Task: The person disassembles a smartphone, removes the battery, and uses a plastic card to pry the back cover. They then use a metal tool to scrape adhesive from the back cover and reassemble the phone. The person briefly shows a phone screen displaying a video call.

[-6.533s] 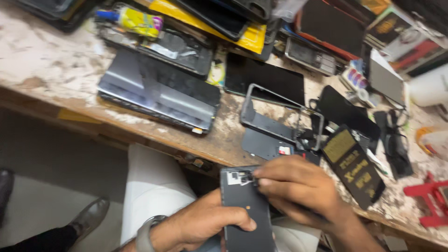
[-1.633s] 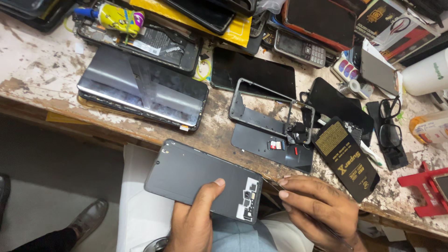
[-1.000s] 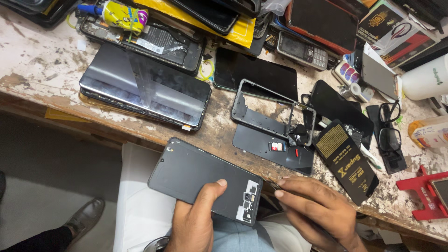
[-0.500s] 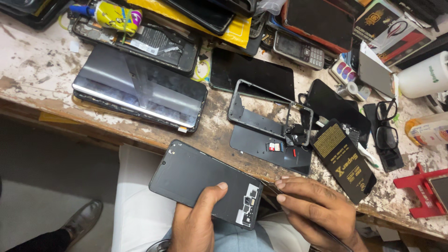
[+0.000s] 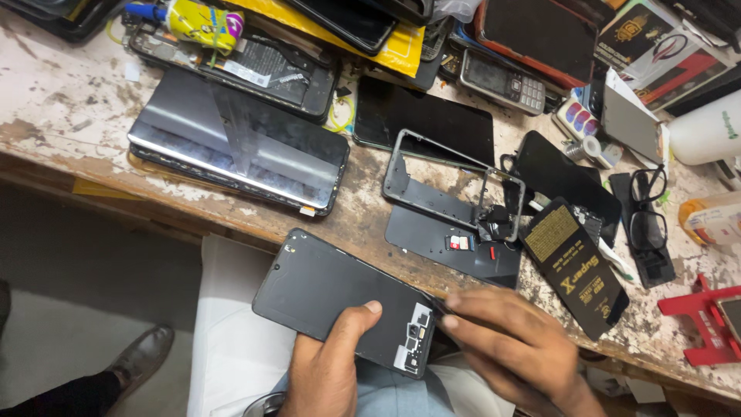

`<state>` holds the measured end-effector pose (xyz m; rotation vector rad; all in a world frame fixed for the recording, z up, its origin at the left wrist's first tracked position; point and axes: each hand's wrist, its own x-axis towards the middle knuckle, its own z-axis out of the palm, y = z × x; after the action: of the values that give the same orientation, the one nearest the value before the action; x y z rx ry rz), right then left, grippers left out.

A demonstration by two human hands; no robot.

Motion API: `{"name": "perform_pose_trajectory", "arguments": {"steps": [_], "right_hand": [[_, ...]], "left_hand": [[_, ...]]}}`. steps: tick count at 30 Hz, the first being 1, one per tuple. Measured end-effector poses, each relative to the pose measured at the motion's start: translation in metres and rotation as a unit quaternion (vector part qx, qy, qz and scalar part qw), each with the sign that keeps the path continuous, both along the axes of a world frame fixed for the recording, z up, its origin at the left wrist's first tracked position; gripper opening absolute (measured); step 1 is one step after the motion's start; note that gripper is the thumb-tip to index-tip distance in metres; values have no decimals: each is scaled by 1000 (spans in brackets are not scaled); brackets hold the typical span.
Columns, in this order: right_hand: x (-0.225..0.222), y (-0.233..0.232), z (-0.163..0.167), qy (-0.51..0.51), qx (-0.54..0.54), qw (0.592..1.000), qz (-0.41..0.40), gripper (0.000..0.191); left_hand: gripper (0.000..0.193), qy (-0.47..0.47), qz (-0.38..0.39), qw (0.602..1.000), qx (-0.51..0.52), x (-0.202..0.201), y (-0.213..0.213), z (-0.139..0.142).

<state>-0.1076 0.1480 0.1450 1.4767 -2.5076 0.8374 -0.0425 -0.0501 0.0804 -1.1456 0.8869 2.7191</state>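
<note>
Resting in left hand (image 5: 328, 371), phone panel (image 5: 340, 297) touches right hand (image 5: 502, 347).

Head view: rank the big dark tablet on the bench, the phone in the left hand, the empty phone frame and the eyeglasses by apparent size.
1. Tablet.
2. Phone in the left hand; it is nearer the camera, so its margin over the frame is unsure.
3. Phone frame.
4. Eyeglasses.
</note>
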Motion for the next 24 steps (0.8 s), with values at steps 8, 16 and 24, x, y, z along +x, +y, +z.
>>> {"name": "perform_pose_trajectory", "arguments": {"steps": [8, 16, 24], "right_hand": [[-4, -22, 15, 14, 18, 999, 31, 37], [-3, -30, 11, 41, 24, 998, 38, 35], [-10, -31, 3, 35, 12, 999, 35, 36]], "left_hand": [[43, 42, 15, 999, -6, 3, -8, -7], [45, 48, 51, 997, 28, 3, -5, -14], [46, 43, 27, 999, 12, 0, -5, -8]]}}
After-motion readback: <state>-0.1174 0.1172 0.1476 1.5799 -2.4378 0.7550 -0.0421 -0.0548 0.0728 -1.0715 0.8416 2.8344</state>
